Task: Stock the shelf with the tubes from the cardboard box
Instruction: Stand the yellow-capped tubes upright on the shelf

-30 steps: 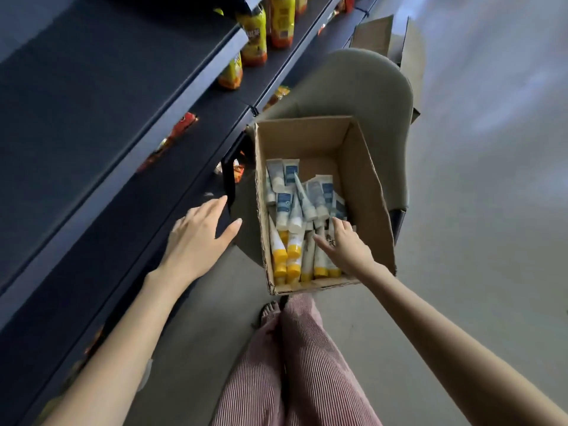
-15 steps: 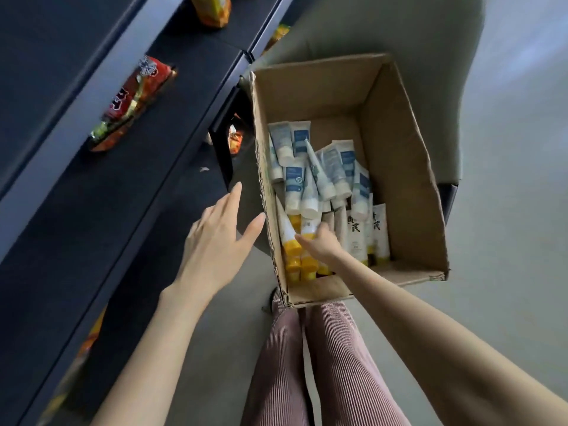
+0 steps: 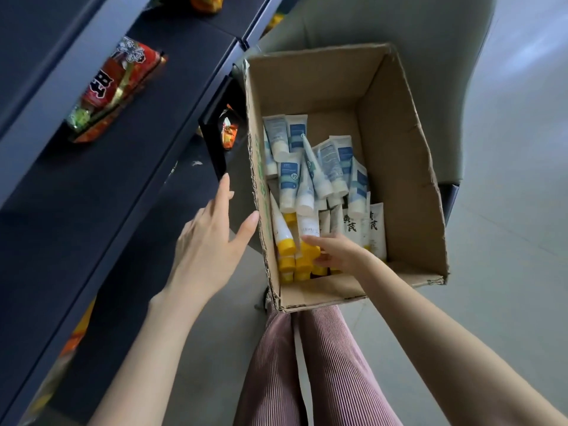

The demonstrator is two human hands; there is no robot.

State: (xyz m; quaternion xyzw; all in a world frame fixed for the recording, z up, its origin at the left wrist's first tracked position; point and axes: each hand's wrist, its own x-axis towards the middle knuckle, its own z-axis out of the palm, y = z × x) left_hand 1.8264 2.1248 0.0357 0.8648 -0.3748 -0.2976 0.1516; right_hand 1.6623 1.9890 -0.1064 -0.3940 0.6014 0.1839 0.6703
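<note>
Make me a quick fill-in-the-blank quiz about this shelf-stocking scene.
1. The right hand reaches tubes with ____ caps in the cardboard box.
2. The left hand is ____ the box, not inside it.
3. The snack packet on the shelf is mostly ____.
Missing words: yellow; outside; red.

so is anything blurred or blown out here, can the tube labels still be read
Head view: red snack packet on the shelf is motion-smeared; tubes in the cardboard box stay fairly sharp, large print legible; floor top right is washed pale.
</note>
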